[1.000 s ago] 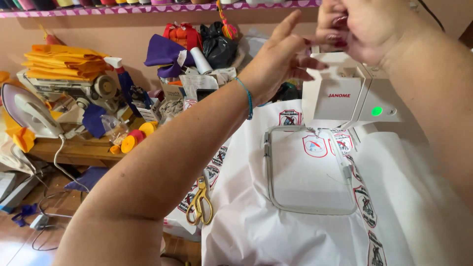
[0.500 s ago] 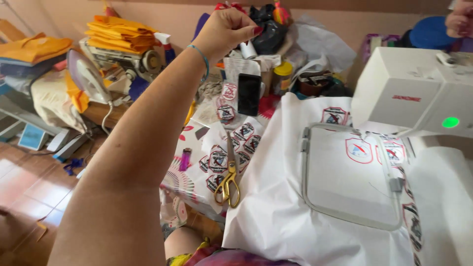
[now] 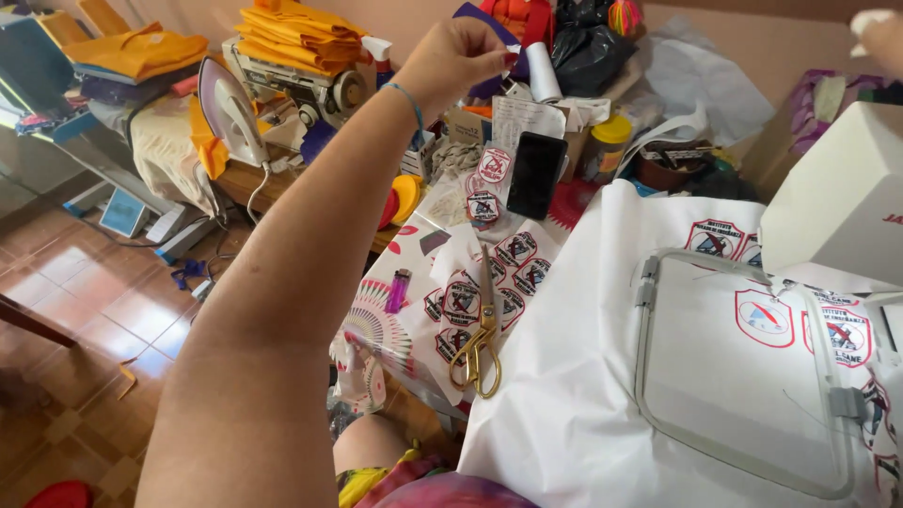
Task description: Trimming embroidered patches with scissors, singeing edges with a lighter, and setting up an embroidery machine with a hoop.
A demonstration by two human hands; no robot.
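Here, the left hand (image 3: 461,58) is raised well beyond the gold scissors (image 3: 480,339), over the cluttered far end of the table, with its fingertips (image 3: 506,62) pressed together in a pinch; what is pinched is too small to be told. A white thread spool (image 3: 543,71) is seen just beside that hand, farther from the scissors. The scissors are laid on a sheet of red-and-white badges (image 3: 489,282), and a white cloth in a grey hoop (image 3: 649,310) is spread to their right. The right hand (image 3: 879,36) is cut off at the upper right corner, far from the scissors, so its grip cannot be told.
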